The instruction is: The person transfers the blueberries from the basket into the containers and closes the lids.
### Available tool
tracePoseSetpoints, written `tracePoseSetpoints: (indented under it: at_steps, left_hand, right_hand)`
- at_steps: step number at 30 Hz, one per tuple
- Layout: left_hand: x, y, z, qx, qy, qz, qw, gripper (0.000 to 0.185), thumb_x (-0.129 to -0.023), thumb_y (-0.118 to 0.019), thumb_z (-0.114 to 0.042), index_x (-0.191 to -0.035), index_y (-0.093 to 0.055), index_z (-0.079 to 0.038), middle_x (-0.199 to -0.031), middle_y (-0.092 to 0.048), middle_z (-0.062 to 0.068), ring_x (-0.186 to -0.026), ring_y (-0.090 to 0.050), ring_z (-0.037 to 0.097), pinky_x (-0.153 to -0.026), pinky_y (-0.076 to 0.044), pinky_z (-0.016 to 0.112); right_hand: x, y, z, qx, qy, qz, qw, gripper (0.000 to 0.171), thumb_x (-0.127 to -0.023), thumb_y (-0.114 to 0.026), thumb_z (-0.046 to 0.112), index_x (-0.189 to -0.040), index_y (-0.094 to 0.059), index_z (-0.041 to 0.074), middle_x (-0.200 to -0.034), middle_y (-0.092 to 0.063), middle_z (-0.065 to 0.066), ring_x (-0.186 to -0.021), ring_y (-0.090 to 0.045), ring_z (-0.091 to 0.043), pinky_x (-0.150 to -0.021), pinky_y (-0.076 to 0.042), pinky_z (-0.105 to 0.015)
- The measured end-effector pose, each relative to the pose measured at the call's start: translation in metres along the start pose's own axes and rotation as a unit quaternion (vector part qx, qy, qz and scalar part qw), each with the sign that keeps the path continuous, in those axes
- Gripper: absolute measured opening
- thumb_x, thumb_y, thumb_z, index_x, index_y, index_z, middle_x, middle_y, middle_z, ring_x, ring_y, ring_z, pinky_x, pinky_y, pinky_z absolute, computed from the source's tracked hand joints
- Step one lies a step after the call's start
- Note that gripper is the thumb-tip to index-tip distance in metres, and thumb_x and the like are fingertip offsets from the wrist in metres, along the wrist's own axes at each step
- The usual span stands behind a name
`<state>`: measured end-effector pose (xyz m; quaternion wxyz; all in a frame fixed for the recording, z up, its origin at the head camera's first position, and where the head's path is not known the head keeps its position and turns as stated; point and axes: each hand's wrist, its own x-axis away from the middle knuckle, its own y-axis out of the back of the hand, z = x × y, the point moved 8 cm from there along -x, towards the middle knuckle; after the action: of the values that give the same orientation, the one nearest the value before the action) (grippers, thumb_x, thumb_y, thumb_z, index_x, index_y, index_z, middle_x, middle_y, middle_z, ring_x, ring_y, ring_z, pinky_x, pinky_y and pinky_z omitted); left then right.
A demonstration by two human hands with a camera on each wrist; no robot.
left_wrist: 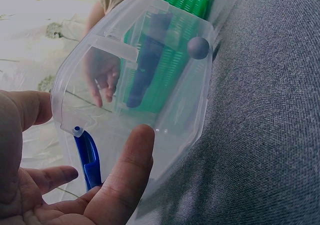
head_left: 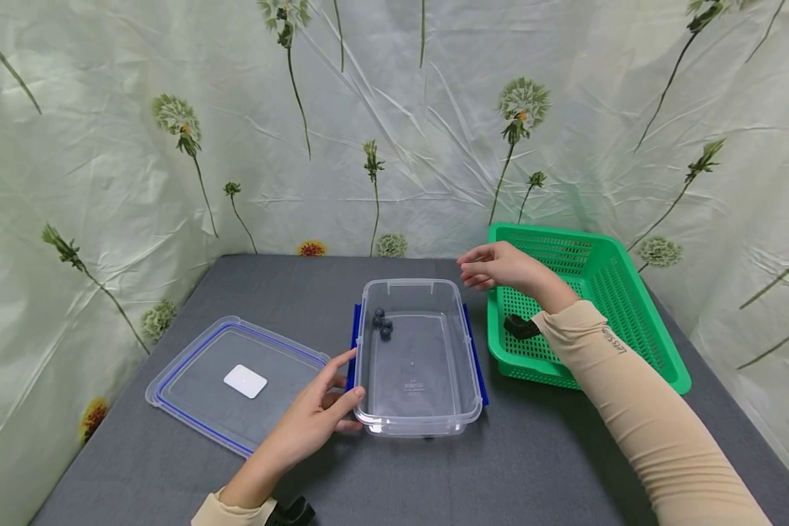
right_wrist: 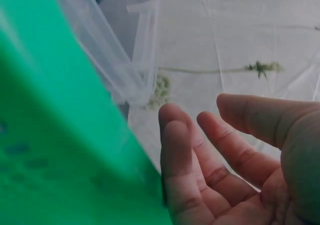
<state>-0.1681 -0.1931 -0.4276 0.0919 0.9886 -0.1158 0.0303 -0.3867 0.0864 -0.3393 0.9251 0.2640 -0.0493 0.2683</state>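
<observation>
A clear plastic box [head_left: 416, 420] with blue side clasps stands mid-table and holds three dark blue balls [head_left: 383, 322] near its far left corner. My left hand [head_left: 315, 416] rests against the box's near left corner, thumb on the rim and fingers along the side; in the left wrist view the fingers [left_wrist: 127, 170] lie straight against the box wall [left_wrist: 165, 85]. My right hand [head_left: 493, 267] hovers empty with relaxed fingers above the gap between the box and a green basket [head_left: 657, 343]. The right wrist view shows the open palm [right_wrist: 225, 170] beside the basket wall [right_wrist: 60, 150].
The box's clear lid [head_left: 191, 380] with a blue seal and white label lies flat to the left of the box. The green basket stands at the right. A grey cloth covers the table [head_left: 539, 467]; a flower-print sheet hangs behind and at both sides.
</observation>
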Motion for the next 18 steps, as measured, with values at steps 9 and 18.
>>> tracePoseSetpoints:
  at_steps: [9, 18]
  left_hand:
    - [0.000, 0.000, 0.000, 0.000, 0.002, -0.002, 1.0000, 0.066, -0.110, -0.064, -0.022, -0.167, -0.032, -0.022, -0.133, -0.055, 0.033, -0.107, -0.072, 0.031, -0.080, -0.070, 0.038]
    - [0.000, 0.000, 0.000, 0.002, 0.007, -0.004, 1.0000, 0.066, -0.110, -0.064, -0.022, -0.167, -0.032, -0.022, -0.134, -0.055, 0.033, -0.106, -0.072, 0.031, -0.080, -0.070, 0.037]
  right_hand:
    - [0.003, 0.021, -0.011, -0.041, -0.014, -0.021, 0.999, 0.042, -0.111, -0.058, 0.010, -0.150, -0.053, -0.005, -0.110, -0.072, 0.000, -0.093, -0.072, -0.007, -0.086, -0.064, -0.026]
    - [0.006, 0.042, -0.029, -0.048, -0.023, -0.043, 0.998, 0.048, -0.113, -0.058, 0.022, -0.150, -0.050, -0.006, -0.108, -0.070, -0.001, -0.091, -0.071, -0.008, -0.083, -0.063, -0.021]
